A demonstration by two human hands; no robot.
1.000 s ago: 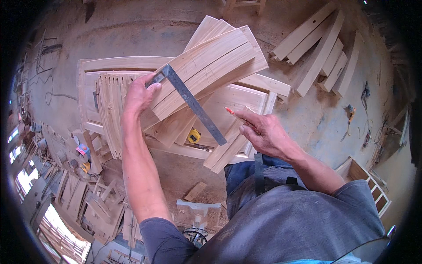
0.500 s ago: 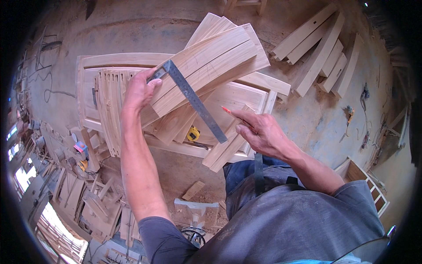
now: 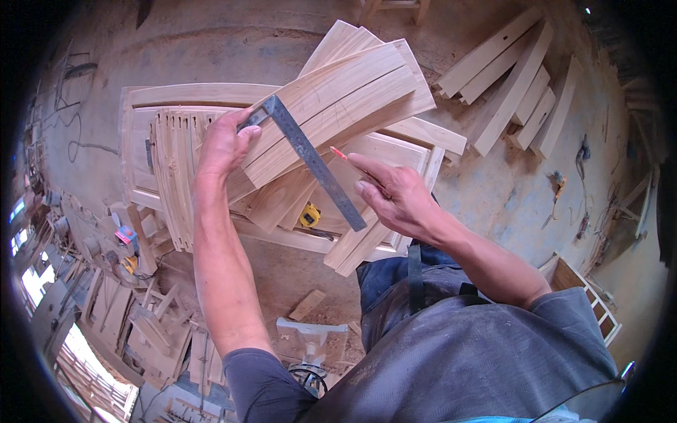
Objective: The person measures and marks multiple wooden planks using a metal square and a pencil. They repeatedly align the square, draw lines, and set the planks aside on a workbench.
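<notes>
My left hand (image 3: 227, 144) grips the stock of a dark metal try square (image 3: 310, 156) at the left edge of a stacked wooden board (image 3: 338, 95). The square's long blade crosses the boards and runs past their near edge. Between the fingers of my right hand (image 3: 396, 192) is a red pencil (image 3: 340, 154), its tip close to the blade and the board's near edge. Faint marks show on the top board. Under the stack lies a panelled wooden door (image 3: 211, 92). A yellow tape measure (image 3: 309, 215) sits on the door, nearer to me.
Slotted wooden strips (image 3: 176, 176) lie side by side on the door's left part. Two short pieces (image 3: 356, 247) overhang its near edge. Several thick beams (image 3: 511, 77) rest on the floor at far right, with a corded tool (image 3: 559, 185) nearby. Scrap wood (image 3: 151, 331) crowds the lower left.
My right hand has moved left and slightly away from me, bringing the pencil close to the square's blade. My left hand and the square have stayed put.
</notes>
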